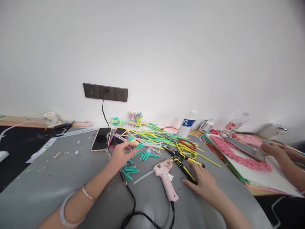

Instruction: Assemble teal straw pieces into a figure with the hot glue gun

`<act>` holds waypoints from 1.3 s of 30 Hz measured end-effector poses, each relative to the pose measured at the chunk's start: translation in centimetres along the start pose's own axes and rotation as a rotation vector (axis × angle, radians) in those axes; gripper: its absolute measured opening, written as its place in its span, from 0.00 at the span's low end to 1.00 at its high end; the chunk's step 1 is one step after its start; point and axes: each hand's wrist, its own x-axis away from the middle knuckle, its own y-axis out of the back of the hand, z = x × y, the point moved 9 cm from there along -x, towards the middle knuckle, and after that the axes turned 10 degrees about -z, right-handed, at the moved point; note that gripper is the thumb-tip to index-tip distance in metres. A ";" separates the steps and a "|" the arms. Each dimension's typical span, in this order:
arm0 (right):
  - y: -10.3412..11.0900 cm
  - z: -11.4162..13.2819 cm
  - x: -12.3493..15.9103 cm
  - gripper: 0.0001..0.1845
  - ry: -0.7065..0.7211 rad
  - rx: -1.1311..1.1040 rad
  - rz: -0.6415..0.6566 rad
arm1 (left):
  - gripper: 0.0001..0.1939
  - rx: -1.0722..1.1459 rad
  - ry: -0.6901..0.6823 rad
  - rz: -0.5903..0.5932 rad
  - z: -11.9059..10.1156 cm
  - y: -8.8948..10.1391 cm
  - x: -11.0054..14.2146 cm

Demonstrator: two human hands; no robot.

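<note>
Nearest, a black cable (134, 203) loops over the grey mat (78, 190) on the bench (258, 190). It meets the handle of a pale pink glue gun (168, 184), which lies on its side with a translucent glue stick (143, 177) sticking out of its back end.

To the right, the right hand (188, 171) rests palm down, thumb and fingers spread apart, at the black-and-yellow handles of the pliers (184, 170). To the left, the left hand (137, 149), its wrist wearing a bangle (64, 211) and a bracelet (87, 193), reaches in with thumb and fingertips at a folded green fuzzy piece (140, 145); whether they are clamped on it, I cannot tell. More green pieces (131, 170) lie below and beside that hand.

Beyond are loose yellow, green and lilac fuzzy stems (152, 136), orange-handled scissors (188, 144), and two phones (100, 139) side by side. At far right, another person's hands (278, 151) are near a phone (245, 148) lying over a pink braided piece (228, 156) on white sheets.

Farther back stand a white-capped bottle (187, 124) with a blue label and small colourful fuzzy figures (138, 120). Dark sockets (105, 92) are set in the white wall (152, 57), one with a plug in it.
</note>
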 end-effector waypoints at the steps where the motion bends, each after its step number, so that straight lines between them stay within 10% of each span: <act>1: -0.3 -0.5 0.3 0.33 -0.010 0.038 0.020 | 0.08 0.004 0.008 0.003 0.1 -0.1 0.0; 13: 0.7 -1.3 -0.9 0.35 0.097 0.145 -0.098 | 0.14 0.068 0.106 0.057 0.9 -0.5 0.0; 25: 1.0 -2.0 -1.1 0.22 0.149 0.186 0.124 | 0.06 0.022 0.046 0.044 0.4 -0.4 -0.1; 39: 3.1 -6.4 1.9 0.22 -0.211 -0.015 -0.027 | 0.03 -0.076 -0.307 -0.011 -2.8 0.0 0.7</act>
